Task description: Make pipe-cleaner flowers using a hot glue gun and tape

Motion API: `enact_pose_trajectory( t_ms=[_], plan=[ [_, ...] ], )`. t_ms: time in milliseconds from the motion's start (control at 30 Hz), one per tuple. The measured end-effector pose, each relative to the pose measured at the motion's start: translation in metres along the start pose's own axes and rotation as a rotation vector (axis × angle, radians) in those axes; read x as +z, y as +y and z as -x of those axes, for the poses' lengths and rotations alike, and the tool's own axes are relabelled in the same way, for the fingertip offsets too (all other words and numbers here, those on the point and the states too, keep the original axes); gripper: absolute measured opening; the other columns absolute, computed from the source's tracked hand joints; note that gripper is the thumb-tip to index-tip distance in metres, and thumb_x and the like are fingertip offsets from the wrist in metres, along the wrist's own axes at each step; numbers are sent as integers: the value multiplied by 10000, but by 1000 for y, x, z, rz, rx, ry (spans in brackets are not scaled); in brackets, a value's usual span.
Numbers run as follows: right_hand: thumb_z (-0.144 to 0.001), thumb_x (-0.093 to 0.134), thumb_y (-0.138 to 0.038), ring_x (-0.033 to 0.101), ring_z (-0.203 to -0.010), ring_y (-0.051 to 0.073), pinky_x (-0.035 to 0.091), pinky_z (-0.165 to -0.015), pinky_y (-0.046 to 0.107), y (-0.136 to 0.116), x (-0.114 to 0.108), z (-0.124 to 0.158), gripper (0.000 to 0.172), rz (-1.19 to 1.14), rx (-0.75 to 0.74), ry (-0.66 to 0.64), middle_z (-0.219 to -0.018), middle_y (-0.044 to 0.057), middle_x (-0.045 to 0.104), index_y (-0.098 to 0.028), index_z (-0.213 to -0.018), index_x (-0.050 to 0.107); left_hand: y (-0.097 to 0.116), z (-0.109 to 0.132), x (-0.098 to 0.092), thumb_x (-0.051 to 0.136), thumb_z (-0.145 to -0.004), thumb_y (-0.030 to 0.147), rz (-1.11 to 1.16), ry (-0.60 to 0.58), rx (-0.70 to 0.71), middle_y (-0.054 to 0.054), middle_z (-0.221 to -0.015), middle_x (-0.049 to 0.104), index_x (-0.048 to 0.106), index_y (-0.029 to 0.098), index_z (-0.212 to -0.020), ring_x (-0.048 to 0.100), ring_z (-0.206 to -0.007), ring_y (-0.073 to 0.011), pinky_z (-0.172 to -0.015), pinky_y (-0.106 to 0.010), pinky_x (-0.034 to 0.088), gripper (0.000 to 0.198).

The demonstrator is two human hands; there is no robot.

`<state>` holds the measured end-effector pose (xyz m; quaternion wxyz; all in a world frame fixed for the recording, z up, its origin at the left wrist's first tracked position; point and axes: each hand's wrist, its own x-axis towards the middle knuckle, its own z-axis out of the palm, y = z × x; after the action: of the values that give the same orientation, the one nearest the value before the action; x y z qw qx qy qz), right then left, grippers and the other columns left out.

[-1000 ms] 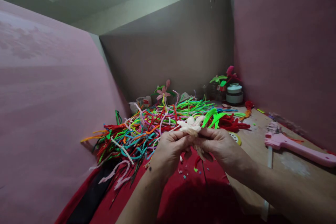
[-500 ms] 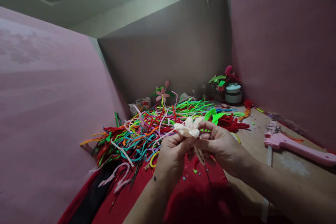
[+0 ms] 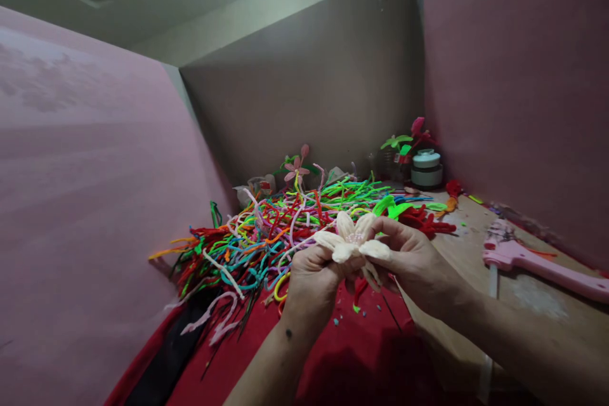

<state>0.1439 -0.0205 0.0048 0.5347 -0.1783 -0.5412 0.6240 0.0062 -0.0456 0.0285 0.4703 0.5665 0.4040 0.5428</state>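
Observation:
A cream pipe-cleaner flower (image 3: 346, 250) with several petals and a pale pink beaded centre is held between my two hands, its face turned up towards me. My left hand (image 3: 314, 279) is closed on its underside, the thumb pressed below the petals. My right hand (image 3: 408, 261) pinches a petal on the right side with thumb and forefinger. Below the flower a cream petal-like piece and a thin dark stem hang down, partly hidden by my fingers. Just beyond my hands lie bright green pipe-cleaner leaves (image 3: 391, 207).
A large heap of coloured pipe cleaners (image 3: 266, 235) covers the red cloth (image 3: 328, 355). At right, a pink glue gun (image 3: 537, 264) with a clear glue stick rests on the wooden table (image 3: 528, 311). Behind stand a pale lidded jar (image 3: 426, 169) and a finished pink flower (image 3: 295, 169).
The flower has tilted so that its petals and beaded centre face me more. My right hand has shifted slightly right, its fingers now on a right-hand petal. The view has moved a little.

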Motion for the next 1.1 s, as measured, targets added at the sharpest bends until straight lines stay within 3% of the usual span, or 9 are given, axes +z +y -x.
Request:
enact_pose_trajectory(
  t_ms=[300, 467, 633, 767, 867, 1000, 1100],
  plan=[
    [-786, 624, -355, 364, -414, 44, 284, -396, 169, 4, 9, 6, 209, 88, -175, 71, -482, -92, 408, -202, -734, 491, -9, 1, 3, 710, -654, 261, -106, 123, 73, 34, -453, 448, 523, 134, -450, 382, -455, -68, -464, -218, 322, 305],
    [-778, 637, -361, 347, -400, 37, 275, -386, 166, 6, 9, 4, 216, 15, -61, 99, -483, -90, 415, -204, -749, 493, -4, 6, 9, 665, -719, 280, -165, 126, 136, 44, -484, 415, 518, 148, -494, 361, -497, -75, -499, -214, 304, 300],
    [-759, 646, -342, 369, -362, 45, 254, -355, 166, 3, 9, 3, 190, -64, 42, 66, -461, -90, 441, -208, -786, 513, -8, 5, 8, 622, -768, 315, -78, 33, 80, 17, -559, 504, 589, 135, -600, 432, -554, -89, -561, -216, 358, 248],
    [-729, 672, -305, 430, -413, 42, 294, -369, 159, -7, -1, -2, 166, -10, 9, 161, -547, -56, 523, -180, -744, 562, -6, -2, -3, 648, -755, 291, 177, 61, 19, 21, -632, 559, 641, 139, -760, 474, -563, -70, -586, -198, 409, 152],
    [-699, 683, -307, 411, -406, 41, 267, -345, 162, -13, -15, -10, 191, -14, -24, 302, -567, -46, 541, -172, -682, 549, 4, -8, -14, 719, -675, 240, 401, 123, 3, -26, -745, 647, 649, 130, -808, 586, -634, -116, -626, -239, 483, 186],
    [-668, 695, -291, 398, -392, 41, 266, -349, 174, -14, -37, -21, 187, 198, 30, 341, -537, -43, 534, -161, -655, 561, 15, -14, -25, 650, -741, 182, 459, 48, -102, -89, -770, 677, 619, 110, -824, 660, -687, -207, -608, -326, 540, 115],
    [-643, 708, -287, 411, -391, 49, 286, -361, 187, -19, -50, -26, 180, 325, 8, 378, -511, -37, 532, -157, -642, 583, 14, -17, -30, 606, -778, 162, 460, 6, -157, -56, -679, 650, 593, 124, -835, 639, -561, -170, -529, -314, 545, 69]
  ],
)
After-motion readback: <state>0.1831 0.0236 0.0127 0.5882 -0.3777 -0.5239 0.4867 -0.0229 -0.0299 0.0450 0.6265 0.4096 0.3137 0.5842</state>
